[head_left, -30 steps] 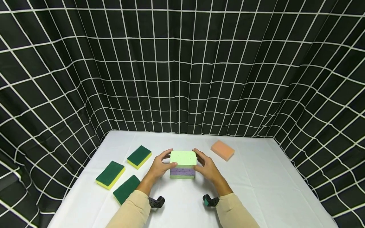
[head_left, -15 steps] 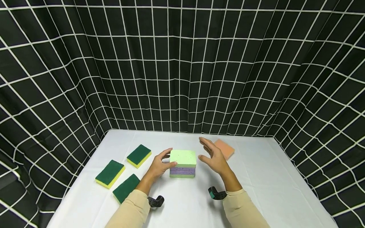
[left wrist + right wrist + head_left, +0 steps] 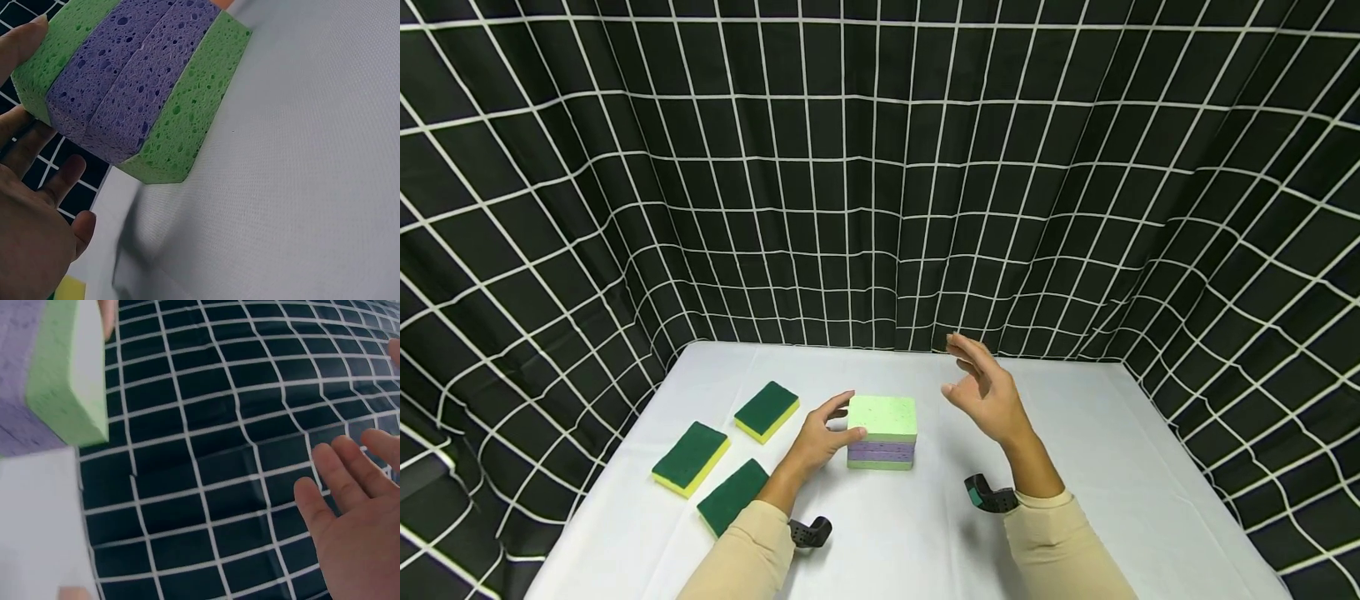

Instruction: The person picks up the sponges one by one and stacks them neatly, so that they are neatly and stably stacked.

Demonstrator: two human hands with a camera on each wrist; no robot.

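Note:
At the middle of the table stands a stack of sponges: a light green sponge [image 3: 883,414] on top, two purple sponges [image 3: 881,451] between, and another green sponge [image 3: 187,112] at the bottom. My left hand [image 3: 817,437] holds the left side of the top sponge, thumb at the front corner and fingers at the back. In the left wrist view several of its fingers stand apart from the lower layers. My right hand [image 3: 995,400] is raised in the air right of the stack, fingers spread and holding nothing. It hides the orange sponge in the head view.
On the left of the white table [image 3: 1135,467] lie a back sponge [image 3: 767,412], a left sponge [image 3: 691,457] and a near sponge [image 3: 732,496], all yellow with dark green scouring tops. The left forearm partly covers the near one. A black gridded curtain [image 3: 880,208] surrounds the table.
My right hand has let go of the stack and moved right and up, over the orange sponge, which was visible before. The left hand and the stack have stayed in place.

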